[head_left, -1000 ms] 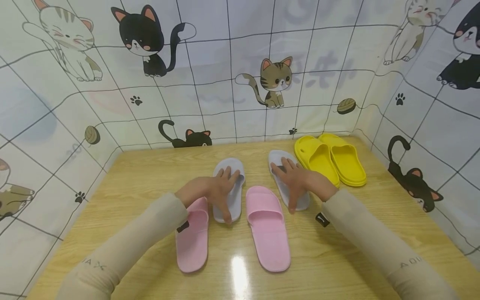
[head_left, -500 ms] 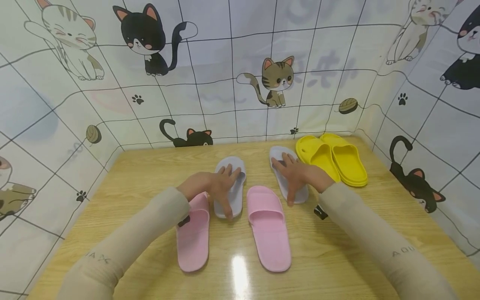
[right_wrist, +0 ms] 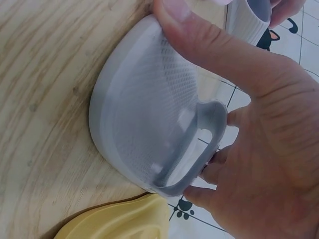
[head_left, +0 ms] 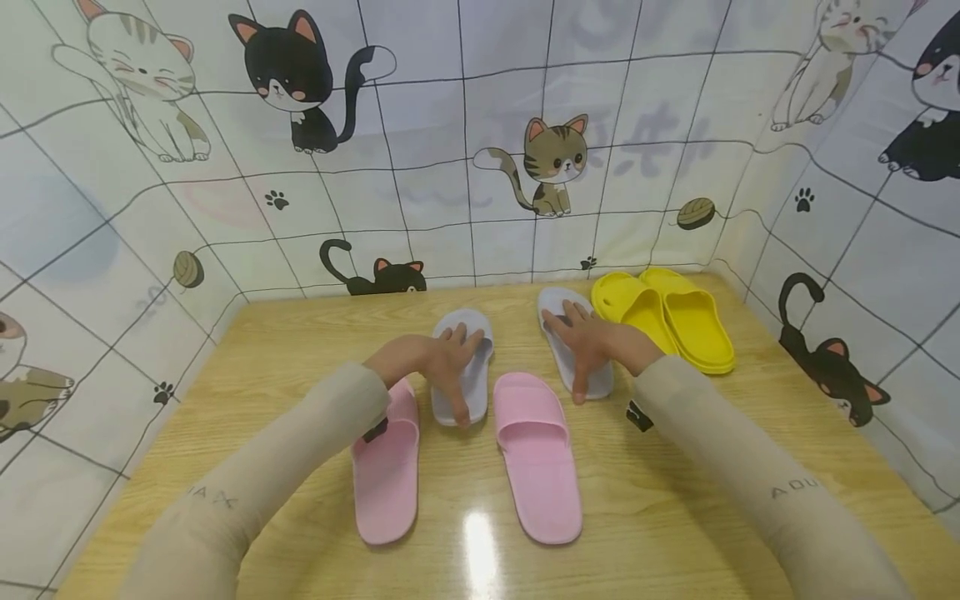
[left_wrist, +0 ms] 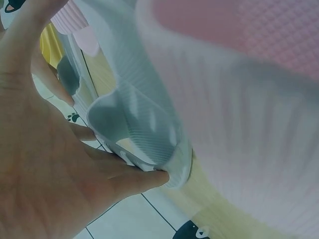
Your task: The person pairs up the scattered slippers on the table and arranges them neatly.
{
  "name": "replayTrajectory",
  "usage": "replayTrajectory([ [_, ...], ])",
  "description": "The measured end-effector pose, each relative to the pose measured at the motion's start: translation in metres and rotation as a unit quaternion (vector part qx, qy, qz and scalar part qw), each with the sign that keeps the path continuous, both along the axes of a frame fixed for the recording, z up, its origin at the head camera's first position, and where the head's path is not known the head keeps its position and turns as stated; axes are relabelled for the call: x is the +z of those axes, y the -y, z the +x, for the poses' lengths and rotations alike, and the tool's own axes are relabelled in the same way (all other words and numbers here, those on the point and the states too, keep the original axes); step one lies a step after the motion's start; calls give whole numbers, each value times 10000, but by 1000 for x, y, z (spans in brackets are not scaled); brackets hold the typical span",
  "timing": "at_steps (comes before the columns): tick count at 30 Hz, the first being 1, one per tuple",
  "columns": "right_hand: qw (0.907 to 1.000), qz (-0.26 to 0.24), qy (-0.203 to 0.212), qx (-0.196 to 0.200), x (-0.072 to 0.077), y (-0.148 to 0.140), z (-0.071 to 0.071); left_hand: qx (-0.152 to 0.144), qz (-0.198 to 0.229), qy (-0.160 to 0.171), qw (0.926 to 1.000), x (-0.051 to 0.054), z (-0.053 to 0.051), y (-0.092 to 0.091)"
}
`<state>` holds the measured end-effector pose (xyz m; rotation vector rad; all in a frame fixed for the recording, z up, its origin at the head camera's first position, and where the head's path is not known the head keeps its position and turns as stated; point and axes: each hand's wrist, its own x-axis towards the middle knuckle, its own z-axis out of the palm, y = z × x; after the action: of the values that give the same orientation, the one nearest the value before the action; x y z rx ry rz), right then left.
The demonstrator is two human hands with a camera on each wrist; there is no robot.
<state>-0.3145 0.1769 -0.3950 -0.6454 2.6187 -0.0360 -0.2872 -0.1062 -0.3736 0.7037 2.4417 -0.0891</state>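
Observation:
Two pale grey slippers lie on the wooden tabletop, toes toward the back wall. My left hand (head_left: 442, 367) is spread over the left grey slipper (head_left: 476, 387), fingers on its strap and thumb by the heel. In the left wrist view, the fingers touch the strap (left_wrist: 144, 124) from outside. My right hand (head_left: 588, 342) lies likewise over the right grey slipper (head_left: 600, 386). Its thumb rests at the heel edge in the right wrist view, with the other fingers against the strap (right_wrist: 212, 124). Both hands partly cover these slippers in the head view.
A pink slipper (head_left: 386, 492) lies under my left sleeve, and its mate (head_left: 542, 483) lies between and in front of the grey ones. Yellow slippers (head_left: 697, 329) stand side by side at the back right. A cat-patterned wall covering (head_left: 420, 192) encloses the wooden tabletop (head_left: 300, 350).
Both hands have slid toward the back wall, and the grey slippers have moved back with them, slightly. The pink and yellow slippers have stayed put.

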Motion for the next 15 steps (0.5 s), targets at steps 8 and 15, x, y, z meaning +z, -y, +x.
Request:
replayTrajectory([
  [8, 10000, -25, -25, -5, -1, 0, -6, 54, 127, 134, 9998, -1, -12, 0],
  [15, 9999, -68, -55, -67, 0, -2, -10, 16, 195, 119, 9997, -1, -21, -3],
])
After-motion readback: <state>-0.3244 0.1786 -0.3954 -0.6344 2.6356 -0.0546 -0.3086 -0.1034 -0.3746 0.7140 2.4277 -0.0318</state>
